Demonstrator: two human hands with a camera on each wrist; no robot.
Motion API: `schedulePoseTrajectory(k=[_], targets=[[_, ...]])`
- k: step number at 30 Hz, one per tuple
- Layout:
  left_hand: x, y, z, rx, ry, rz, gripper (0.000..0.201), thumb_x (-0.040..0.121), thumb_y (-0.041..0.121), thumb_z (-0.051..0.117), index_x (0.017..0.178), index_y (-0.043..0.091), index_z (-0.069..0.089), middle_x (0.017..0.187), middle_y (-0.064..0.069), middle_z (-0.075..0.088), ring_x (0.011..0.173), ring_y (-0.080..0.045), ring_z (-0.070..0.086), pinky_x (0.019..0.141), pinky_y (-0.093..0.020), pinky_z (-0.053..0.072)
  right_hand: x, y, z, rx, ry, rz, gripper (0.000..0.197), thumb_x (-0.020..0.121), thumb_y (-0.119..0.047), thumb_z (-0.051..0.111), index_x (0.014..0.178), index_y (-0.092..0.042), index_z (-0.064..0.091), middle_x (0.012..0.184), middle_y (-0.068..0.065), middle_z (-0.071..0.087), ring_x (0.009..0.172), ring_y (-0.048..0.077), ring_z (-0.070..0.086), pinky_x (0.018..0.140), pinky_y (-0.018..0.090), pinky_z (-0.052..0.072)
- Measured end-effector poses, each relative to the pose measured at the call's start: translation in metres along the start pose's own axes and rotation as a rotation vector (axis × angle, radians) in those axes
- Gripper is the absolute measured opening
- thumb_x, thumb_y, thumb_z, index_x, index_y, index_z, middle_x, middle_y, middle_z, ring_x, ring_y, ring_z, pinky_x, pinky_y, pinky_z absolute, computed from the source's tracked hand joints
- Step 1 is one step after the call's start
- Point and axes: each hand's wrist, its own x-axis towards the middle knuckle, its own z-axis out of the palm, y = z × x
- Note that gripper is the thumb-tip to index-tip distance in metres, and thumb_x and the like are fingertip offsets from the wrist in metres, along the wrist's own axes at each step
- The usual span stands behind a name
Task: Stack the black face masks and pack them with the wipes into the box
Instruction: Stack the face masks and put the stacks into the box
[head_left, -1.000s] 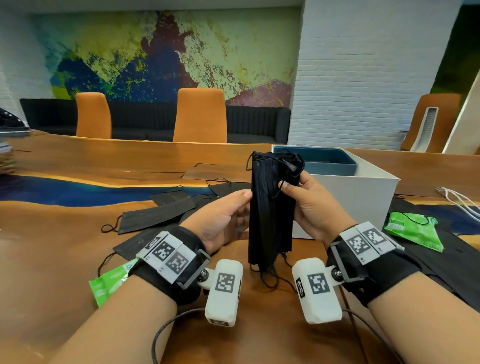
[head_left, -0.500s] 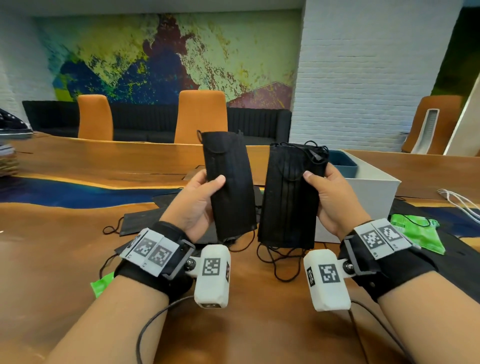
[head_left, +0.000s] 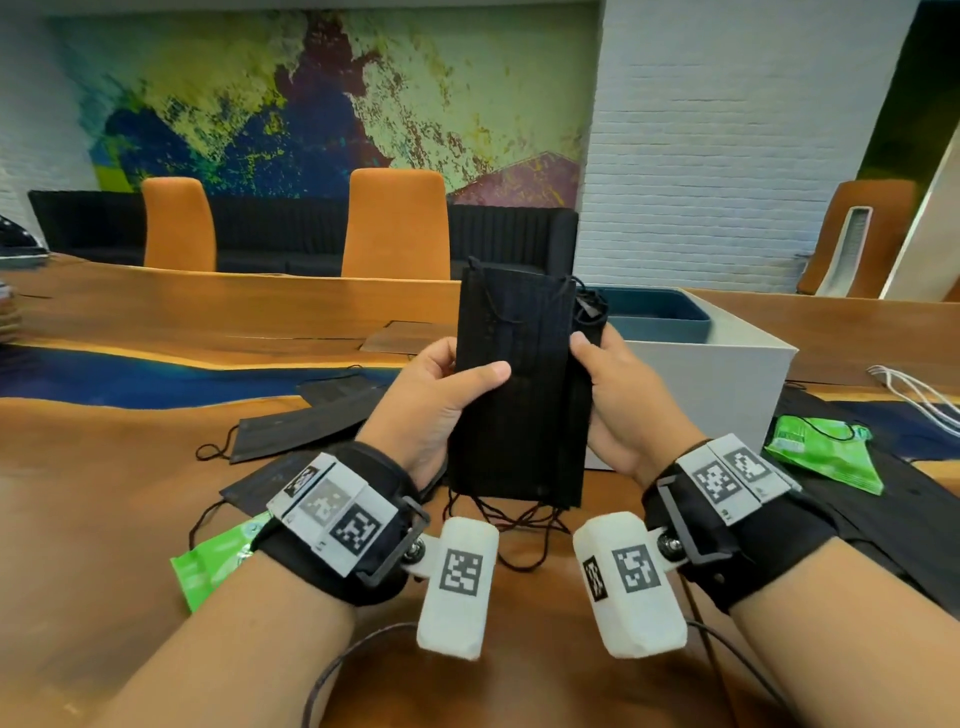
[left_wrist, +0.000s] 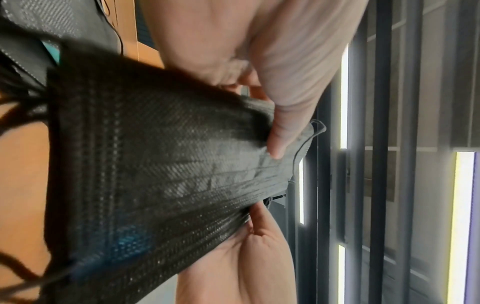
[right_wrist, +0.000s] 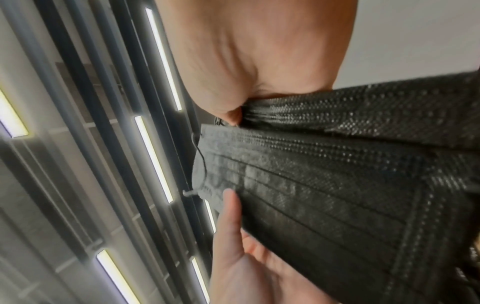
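A stack of black face masks (head_left: 519, 395) stands upright in front of me, above the wooden table (head_left: 130, 467). My left hand (head_left: 441, 395) grips its left edge with the thumb across the front mask (left_wrist: 161, 168). My right hand (head_left: 608, 395) holds the right edge, thumb on the front (right_wrist: 337, 185). Ear loops dangle below the stack. Several more black masks (head_left: 306, 421) lie flat on the table at the left. A green wipes packet (head_left: 826, 452) lies right of the white box (head_left: 727, 395); another wipes packet (head_left: 213, 561) shows by my left wrist.
The open white box holds a dark blue tray (head_left: 654, 312) and stands just behind my right hand. A black cloth (head_left: 909, 499) covers the table at the right. White cables (head_left: 914, 395) lie at the far right. Orange chairs (head_left: 395, 223) stand beyond the table.
Half a second ago my left hand held one mask apart from the stack in my right hand. Now that mask lies against the front of the stack, and both hands hold it together.
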Motion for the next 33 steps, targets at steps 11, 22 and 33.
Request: schedulePoseTrajectory(k=[11,22,33], targets=[[-0.002,-0.015,0.005,0.150,0.055,0.006,0.027,0.084,0.002,0.066,0.103,0.021,0.066,0.109,-0.011,0.069,0.105,-0.027,0.066,0.090,-0.045,0.053,-0.010,0.019,0.006,-0.066,0.019,0.053,0.071,0.081,-0.078,0.024,0.114,-0.031,0.066,0.115,0.004,0.069,0.114,0.022,0.061,0.103,0.048,0.044],[-0.002,-0.003,0.001,-0.058,0.050,0.008,0.080,0.083,0.002,0.064,0.137,0.042,0.021,0.122,-0.010,0.057,0.112,-0.025,0.059,0.098,-0.045,0.046,-0.013,0.026,0.008,-0.040,-0.181,-0.102,0.088,0.062,-0.055,0.078,0.135,-0.019,0.045,0.127,0.009,0.061,0.119,0.023,0.058,0.101,0.047,0.046],[-0.002,-0.003,-0.005,0.066,-0.077,-0.015,0.039,0.087,-0.006,0.056,0.118,0.017,0.056,0.114,-0.010,0.065,0.113,-0.026,0.060,0.090,-0.036,0.050,-0.019,0.026,0.013,-0.178,-0.223,-0.015,0.042,0.083,-0.016,0.067,0.124,-0.019,0.056,0.112,0.002,0.068,0.107,0.014,0.064,0.090,0.028,0.053]])
